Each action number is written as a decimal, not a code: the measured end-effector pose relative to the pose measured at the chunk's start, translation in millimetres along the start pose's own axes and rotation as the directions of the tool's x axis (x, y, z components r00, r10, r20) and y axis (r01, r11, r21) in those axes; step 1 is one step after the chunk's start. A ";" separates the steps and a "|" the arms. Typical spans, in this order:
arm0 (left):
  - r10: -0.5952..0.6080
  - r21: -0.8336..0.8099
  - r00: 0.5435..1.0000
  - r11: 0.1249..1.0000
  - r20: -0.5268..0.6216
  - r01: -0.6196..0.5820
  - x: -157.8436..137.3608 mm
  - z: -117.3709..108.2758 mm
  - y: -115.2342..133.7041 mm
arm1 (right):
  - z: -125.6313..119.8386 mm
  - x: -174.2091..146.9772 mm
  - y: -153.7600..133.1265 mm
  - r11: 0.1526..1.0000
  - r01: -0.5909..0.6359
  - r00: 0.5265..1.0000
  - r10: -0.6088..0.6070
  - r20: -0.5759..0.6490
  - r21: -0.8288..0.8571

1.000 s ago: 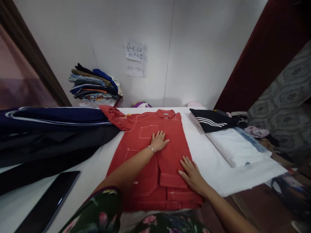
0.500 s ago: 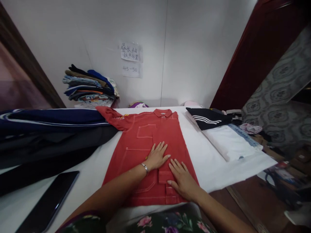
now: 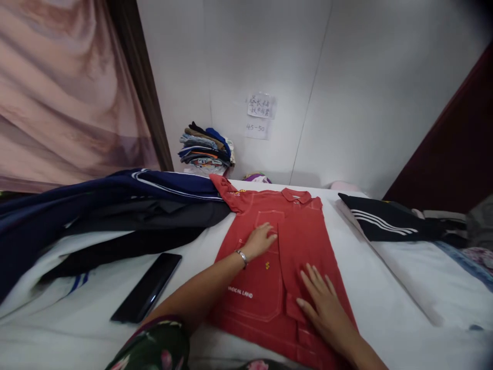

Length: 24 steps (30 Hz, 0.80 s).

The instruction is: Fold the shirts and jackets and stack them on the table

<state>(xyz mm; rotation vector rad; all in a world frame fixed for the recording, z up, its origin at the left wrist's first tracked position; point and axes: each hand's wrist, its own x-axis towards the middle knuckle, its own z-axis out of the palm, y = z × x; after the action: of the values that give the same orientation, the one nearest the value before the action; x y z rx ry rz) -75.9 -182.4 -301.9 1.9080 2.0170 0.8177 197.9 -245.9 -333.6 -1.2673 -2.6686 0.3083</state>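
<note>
A red collared shirt [image 3: 246, 277] with white stitching lies on the white-covered table [image 3: 370, 288]. One sleeve is folded down over its right part, and the other sleeve sticks out to the upper left. My left hand [image 3: 260, 241], with a metal bracelet at the wrist, is over the chest pocket area, fingers loosely extended. My right hand [image 3: 325, 303] rests flat on the folded sleeve with the fingers spread. Neither hand grasps the cloth.
Dark navy and black garments [image 3: 154, 205] spread across the left. A black phone [image 3: 148, 288] lies beside the shirt. Folded clothes are stacked [image 3: 206, 149] by the wall. A black striped garment [image 3: 381, 218] and white folded garment [image 3: 427, 277] lie on the right. Written paper signs [image 3: 262, 105] hang on the wall.
The view has turned left. My left hand has moved away from the folded sleeve toward the shirt's left half, uncovering yellow and white print. My right hand stays on the sleeve.
</note>
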 end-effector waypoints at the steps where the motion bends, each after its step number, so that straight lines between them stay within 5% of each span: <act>1: -0.050 0.020 0.997 0.998 -0.059 0.051 7.9 -14.0 -11.7 | 5.6 1.2 0.3 1.000 0.019 0.999 -0.018 0.026 -0.012; 6: -0.230 0.099 0.908 0.955 -0.349 0.280 46.4 -86.2 -67.4 | 24.6 1.1 4.2 0.998 0.042 0.998 -0.040 0.043 -0.044; 10: -0.272 0.152 0.850 0.915 -0.450 0.373 69.0 -120.0 -90.7 | 35.1 1.0 14.6 0.998 0.057 0.998 -0.056 -0.014 0.008; 17: -0.345 0.168 0.813 0.869 -0.470 0.466 106.8 -127.6 -106.9 | 44.1 9.6 30.9 0.985 0.104 0.992 -0.093 -0.081 0.136; 24: -0.567 -0.026 0.700 0.785 -0.435 0.619 126.7 -137.6 -145.2 | 57.6 18.1 46.5 0.991 0.103 0.992 -0.096 -0.086 0.083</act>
<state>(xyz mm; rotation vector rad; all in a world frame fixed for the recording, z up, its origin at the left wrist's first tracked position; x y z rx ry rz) -285.6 -88.3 -245.0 1.0152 2.7706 0.9852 207.4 -209.6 -400.0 -1.0929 -2.6079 0.3473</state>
